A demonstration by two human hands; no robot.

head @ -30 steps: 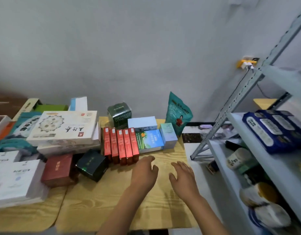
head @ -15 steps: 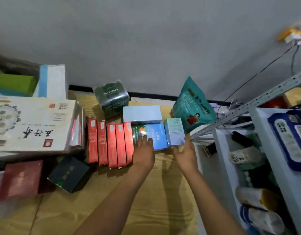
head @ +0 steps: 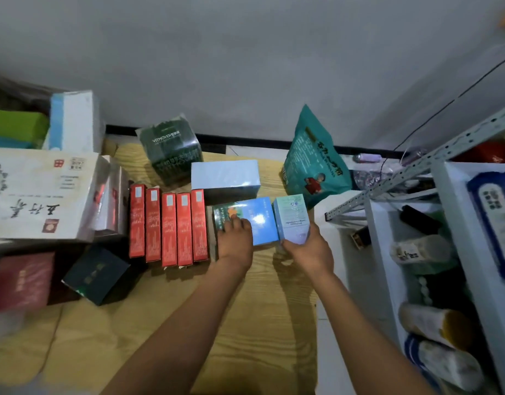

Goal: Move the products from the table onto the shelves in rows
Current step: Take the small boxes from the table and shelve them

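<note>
The products are sitting on the wooden table (head: 245, 323), mostly ahead of and to the left of both hands, while the shelves (head: 385, 252) are standing to the right of the right hand. The right hand (head: 307, 249) is curling round the near end of a pale blue box (head: 291, 218) and gripping it. The left hand (head: 235, 240) is lying on the blue-and-green box (head: 254, 220) just beside it, fingers laid over the lid; whether it is gripping or only pressing, I cannot tell.

The two boxes are touching side by side, so lifting the pale one could be dragging its neighbour along or tipping it. The row of red boxes (head: 168, 226) is standing upright just left of the left hand, and a careless sweep of that wrist could be knocking them over like dominoes. The teal pouch (head: 314, 163) is leaning just beyond the right hand, and a hasty lift might be clipping it. On the swing rightward, the slanted metal brace (head: 416, 163) is lying in the likely path.
</note>
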